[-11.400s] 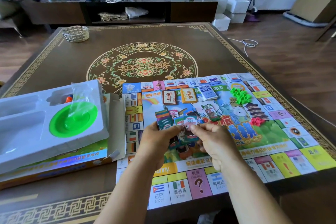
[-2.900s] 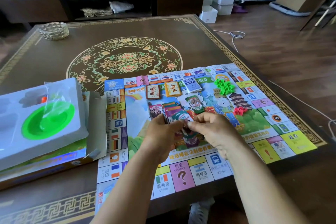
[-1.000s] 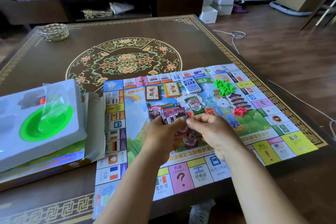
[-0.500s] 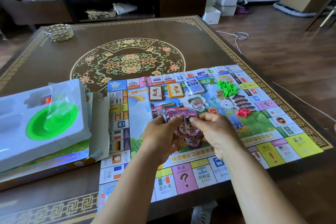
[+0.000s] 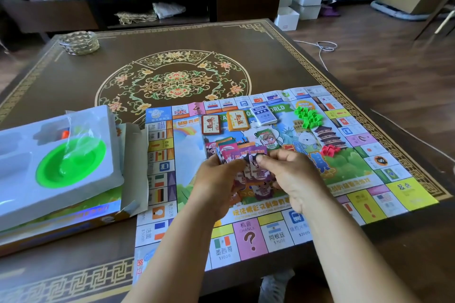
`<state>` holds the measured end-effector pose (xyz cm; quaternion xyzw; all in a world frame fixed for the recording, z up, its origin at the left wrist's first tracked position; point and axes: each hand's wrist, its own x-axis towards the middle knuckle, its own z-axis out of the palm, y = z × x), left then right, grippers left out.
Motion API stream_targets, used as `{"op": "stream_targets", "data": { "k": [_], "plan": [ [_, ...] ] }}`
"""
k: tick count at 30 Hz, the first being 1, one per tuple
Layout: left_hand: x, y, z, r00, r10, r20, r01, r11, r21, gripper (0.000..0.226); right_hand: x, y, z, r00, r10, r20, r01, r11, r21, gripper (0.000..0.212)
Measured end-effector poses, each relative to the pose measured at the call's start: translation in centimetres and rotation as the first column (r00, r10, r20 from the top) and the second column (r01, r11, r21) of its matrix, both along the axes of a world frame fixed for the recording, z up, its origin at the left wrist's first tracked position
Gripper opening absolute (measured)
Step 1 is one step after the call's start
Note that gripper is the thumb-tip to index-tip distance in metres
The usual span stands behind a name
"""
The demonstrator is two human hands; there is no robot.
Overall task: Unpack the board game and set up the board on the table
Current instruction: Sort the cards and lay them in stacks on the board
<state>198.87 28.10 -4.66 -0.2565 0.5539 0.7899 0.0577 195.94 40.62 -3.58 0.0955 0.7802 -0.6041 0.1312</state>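
While the left hand [image 5: 216,179] grips a fanned sheaf of purple and pink paper play-money notes [image 5: 242,155] above the unfolded colourful paper game board [image 5: 364,172], the right hand [image 5: 290,174] pinches the front note's top edge. Thin, limp and probably slippery, the notes are best taken by an edge.

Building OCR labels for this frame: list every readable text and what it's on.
"CHANCE" and "?": pink square on the board.
"$1000": Mexico-flag square.
"$2000": bus square.
"500": purple note held in both hands.
"1000": green note.
"ORLD": banner, rest covered.
Card decks, other squares: Chinese text, too blurred.
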Motion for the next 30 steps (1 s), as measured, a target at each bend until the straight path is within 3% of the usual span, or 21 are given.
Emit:
{"op": "stream_targets", "data": {
  "k": [7,9,12,19,21,23,25,30],
  "plan": [
    [0.0,-0.8,0.3,0.998,0.068,-0.015,-0.069,0.993,-0.094,0.011,-0.1,0.1,0.6,0.999,-0.015,-0.044,0.017,0.999,0.043,0.018],
    [0.0,-1.4,0.3,0.994,0.107,-0.015,-0.108,0.988,-0.108,0.011,-0.1,0.6,0.4,0.997,0.029,-0.068,-0.018,0.988,0.153,0.017],
    [0.2,-1.8,0.3,0.991,0.131,-0.004,-0.13,0.985,-0.117,0.013,0.2,0.5,-0.4,0.987,0.144,-0.078,-0.099,0.904,0.416,0.019],
    [0.5,-1.7,0.3,0.994,0.106,0.002,-0.105,0.989,-0.108,0.013,0.4,-0.9,-1.8,0.968,0.243,-0.057,-0.114,0.633,0.766,0.024],
    [0.6,-1.6,0.4,0.995,0.096,0.004,-0.095,0.99,-0.105,0.013,0.5,-0.9,-1.3,0.969,0.221,-0.116,-0.067,0.679,0.731,0.026],
    [0.7,-1.5,0.5,0.995,0.095,0.004,-0.094,0.991,-0.092,0.012,0.8,-1.1,-0.5,0.976,0.174,-0.128,-0.083,0.849,0.521,0.028],
    [0.7,-1.2,0.6,0.996,0.084,0.013,-0.083,0.994,-0.071,0.011,1.3,-1.6,0.1,0.984,0.152,-0.088,-0.116,0.94,0.322,0.029],
    [0.9,-0.8,0.6,0.998,0.063,0.011,-0.062,0.997,-0.047,0.01,1.8,-1.9,0.2,0.993,0.098,-0.064,-0.08,0.968,0.239,0.021]
  ]
}}
